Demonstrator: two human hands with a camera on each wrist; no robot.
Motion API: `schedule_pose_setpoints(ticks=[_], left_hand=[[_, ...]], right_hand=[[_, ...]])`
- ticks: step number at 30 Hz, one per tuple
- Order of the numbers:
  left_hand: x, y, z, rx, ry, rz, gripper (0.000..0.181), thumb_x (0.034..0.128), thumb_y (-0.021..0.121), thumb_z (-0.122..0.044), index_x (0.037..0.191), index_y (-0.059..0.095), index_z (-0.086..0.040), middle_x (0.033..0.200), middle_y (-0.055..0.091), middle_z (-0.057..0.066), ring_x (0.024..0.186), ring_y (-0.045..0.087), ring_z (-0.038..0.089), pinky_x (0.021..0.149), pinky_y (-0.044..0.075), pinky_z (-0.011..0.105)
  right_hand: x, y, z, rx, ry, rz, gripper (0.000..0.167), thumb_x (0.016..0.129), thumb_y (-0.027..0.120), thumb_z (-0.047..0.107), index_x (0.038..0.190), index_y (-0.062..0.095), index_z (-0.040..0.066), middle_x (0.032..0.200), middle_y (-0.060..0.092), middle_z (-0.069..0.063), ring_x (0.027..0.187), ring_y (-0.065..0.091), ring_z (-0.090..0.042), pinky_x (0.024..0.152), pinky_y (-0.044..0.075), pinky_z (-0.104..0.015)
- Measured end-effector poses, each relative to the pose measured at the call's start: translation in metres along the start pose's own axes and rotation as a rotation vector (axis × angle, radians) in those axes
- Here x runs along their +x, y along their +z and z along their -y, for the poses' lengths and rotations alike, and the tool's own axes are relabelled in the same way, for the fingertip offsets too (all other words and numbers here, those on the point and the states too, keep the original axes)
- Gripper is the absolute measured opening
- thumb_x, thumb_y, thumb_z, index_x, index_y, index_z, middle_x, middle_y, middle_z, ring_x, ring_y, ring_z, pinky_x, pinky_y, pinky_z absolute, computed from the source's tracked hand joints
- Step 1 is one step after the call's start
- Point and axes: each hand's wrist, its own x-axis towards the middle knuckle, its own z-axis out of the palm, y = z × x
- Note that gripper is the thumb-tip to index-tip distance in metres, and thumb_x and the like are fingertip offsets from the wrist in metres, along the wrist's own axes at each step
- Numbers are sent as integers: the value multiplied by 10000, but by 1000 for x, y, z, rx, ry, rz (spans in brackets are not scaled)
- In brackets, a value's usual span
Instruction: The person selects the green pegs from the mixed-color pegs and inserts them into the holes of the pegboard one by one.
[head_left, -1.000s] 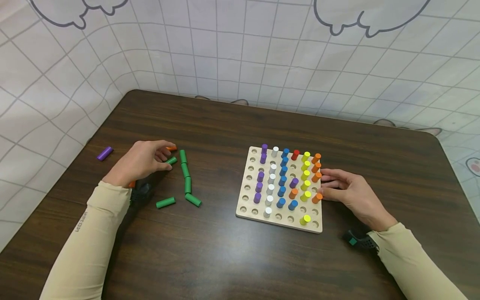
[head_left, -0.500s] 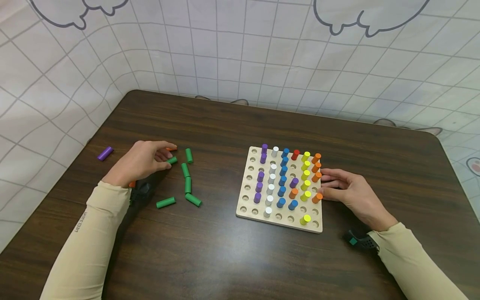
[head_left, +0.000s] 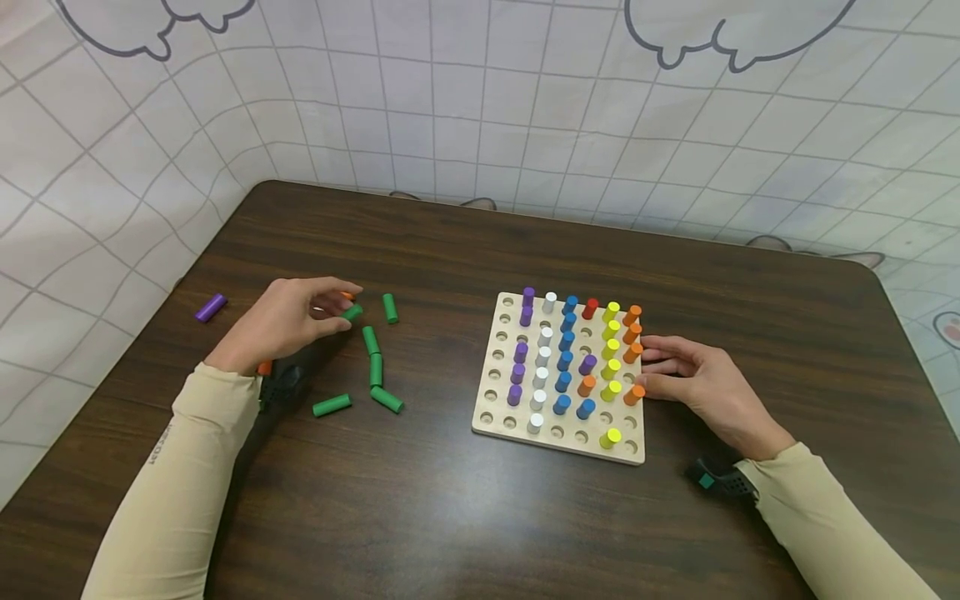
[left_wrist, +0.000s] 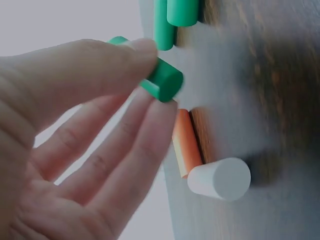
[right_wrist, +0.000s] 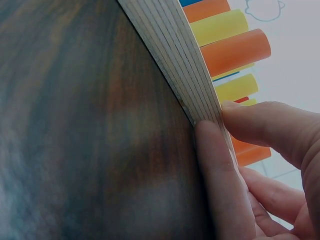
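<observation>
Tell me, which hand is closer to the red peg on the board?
Right. The right hand touches the edge of the pegboard, right of the red peg and closer to the person; the left hand pinches a green peg, much farther off to the left.

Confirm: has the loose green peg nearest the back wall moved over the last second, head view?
Yes. The green peg has shifted right, toward the pegboard, which sits in the same place.

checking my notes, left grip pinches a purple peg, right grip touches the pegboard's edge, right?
Not quite: the left grip pinches a green peg, not purple, as the left wrist view shows; the right grip does touch the pegboard's edge.
</observation>
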Motion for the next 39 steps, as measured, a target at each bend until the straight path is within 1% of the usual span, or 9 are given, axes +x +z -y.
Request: schedule_pose_setpoints(ticks=[7, 10, 15, 21, 24, 27, 30, 34, 39], left_hand=[[-1, 1, -5, -67, 64, -41, 428, 950, 757, -136, 1367, 660, -135, 1174, 766, 92, 1087, 734, 258, 963, 602, 468], [0, 1, -9, -92, 78, -53, 427, 943, 766, -137, 1358, 667, -136, 1172, 770, 87, 1088, 734, 252, 968, 603, 471], [7, 3, -16, -133, 66, -87, 422, 927, 784, -137, 1337, 683, -152, 1158, 771, 60, 1083, 715, 216, 1008, 592, 484], [12, 9, -21, -216, 24, -116, 388, 915, 802, -161, 1293, 718, -170, 1162, 762, 8, 1038, 688, 54, 1046, 580, 417], [13, 12, -25, -267, 5, -122, 364, 922, 798, -198, 1279, 729, -187, 1209, 753, -12, 1053, 683, 20, 1054, 577, 403], [15, 14, -30, -306, -5, -126, 335, 929, 793, -247, 1259, 739, -234, 1220, 749, -25, 1071, 683, 48, 1041, 578, 383], [18, 14, -36, -334, -14, -125, 310, 926, 796, -280, 1231, 744, -287, 1196, 750, -38, 1063, 688, 86, 967, 589, 319], [22, 15, -43, -378, -27, -115, 298, 918, 801, -301, 1209, 740, -311, 1183, 740, -40, 1059, 695, 109, 855, 587, 241], [27, 16, -51, -434, -21, -116, 327, 908, 813, -309, 1223, 734, -271, 1203, 729, -30, 1087, 700, 111, 867, 590, 229]], right_hand=[[-1, -2, 1, 5, -8, -2, 767, 936, 780, 343, 1565, 426, 83, 1459, 575, -168, 1021, 645, 110, 869, 559, -98], [-2, -4, 2, 0, -7, -3, 754, 941, 775, 338, 1563, 430, 88, 1459, 576, -164, 1024, 642, 107, 869, 558, -99], [-1, -5, 1, -9, -6, -12, 753, 939, 774, 356, 1562, 435, 101, 1453, 581, -155, 1020, 641, 109, 865, 554, -93], [2, -3, 0, 22, -22, 1, 748, 939, 778, 333, 1558, 437, 89, 1450, 578, -161, 1032, 646, 98, 868, 562, -110], [2, -2, -1, 34, -22, 2, 748, 937, 782, 323, 1556, 437, 82, 1447, 580, -166, 1030, 648, 96, 868, 565, -114], [2, -1, -1, 43, -22, 4, 754, 937, 782, 318, 1559, 432, 77, 1450, 578, -171, 1031, 648, 96, 871, 566, -113], [2, -1, -1, 48, -20, 4, 758, 934, 784, 321, 1560, 431, 79, 1448, 578, -169, 1028, 651, 88, 870, 571, -121], [2, 0, -1, 45, -17, 5, 765, 932, 786, 336, 1559, 432, 78, 1443, 578, -166, 1026, 652, 81, 867, 576, -129], [2, 1, -1, 39, -15, 1, 763, 935, 782, 337, 1560, 431, 78, 1448, 579, -166, 1026, 649, 88, 872, 568, -113]])
